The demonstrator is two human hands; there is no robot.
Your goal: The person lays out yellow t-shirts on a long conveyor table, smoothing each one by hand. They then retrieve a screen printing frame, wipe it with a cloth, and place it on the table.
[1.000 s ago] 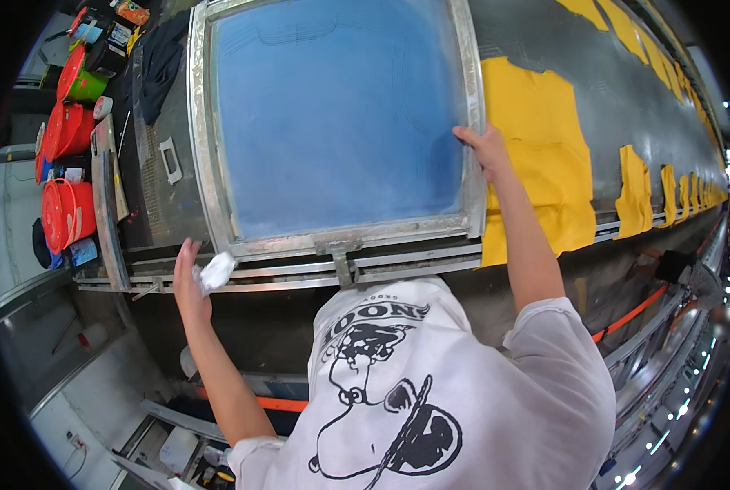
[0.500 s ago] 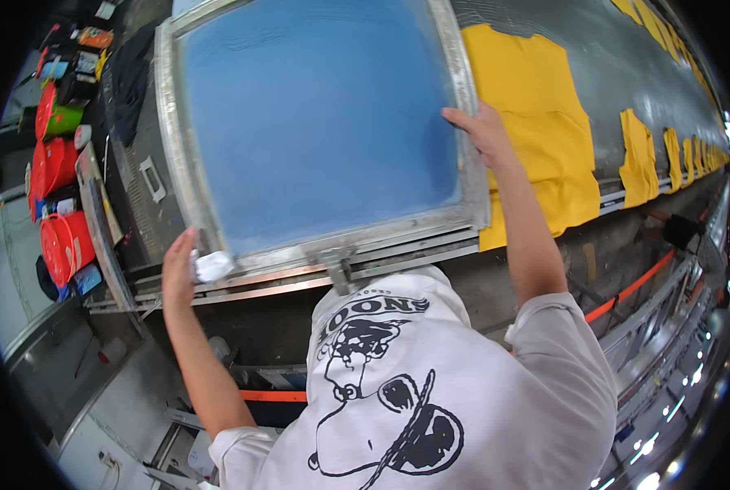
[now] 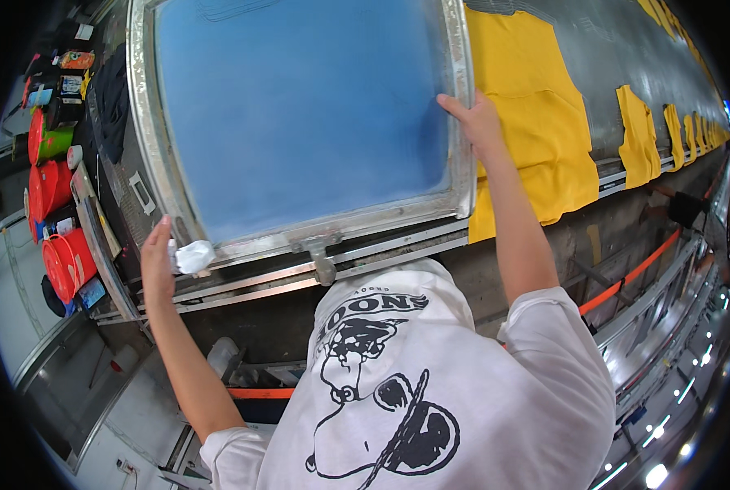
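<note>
A screen-printing frame with a pale metal rim [image 3: 381, 214] and a blue mesh [image 3: 300, 114] lies over the dark table in front of me. My right hand [image 3: 481, 126] is closed on the rim's right side, its thumb reaching over toward the mesh. At the near left corner, my left hand [image 3: 159, 260] is closed on a crumpled white cloth [image 3: 194, 257], close beside the rim; part of its grip is hidden. A metal clamp [image 3: 322, 260] sticks out from the near rim. Just right of the frame lies a yellow fabric piece [image 3: 536, 122], partly under its edge.
Metal rails [image 3: 283, 282] run along the table's near edge. More yellow fabric pieces [image 3: 638, 135] lie in a row down the table to the right. Red buckets [image 3: 69, 263] and other containers stand at left, near a board [image 3: 95, 229]. A dark cloth [image 3: 110, 102] lies by the frame.
The frame has shifted a little to the left, and both my hands have gone left with it. The view has moved slightly as well. My holds look the same.
</note>
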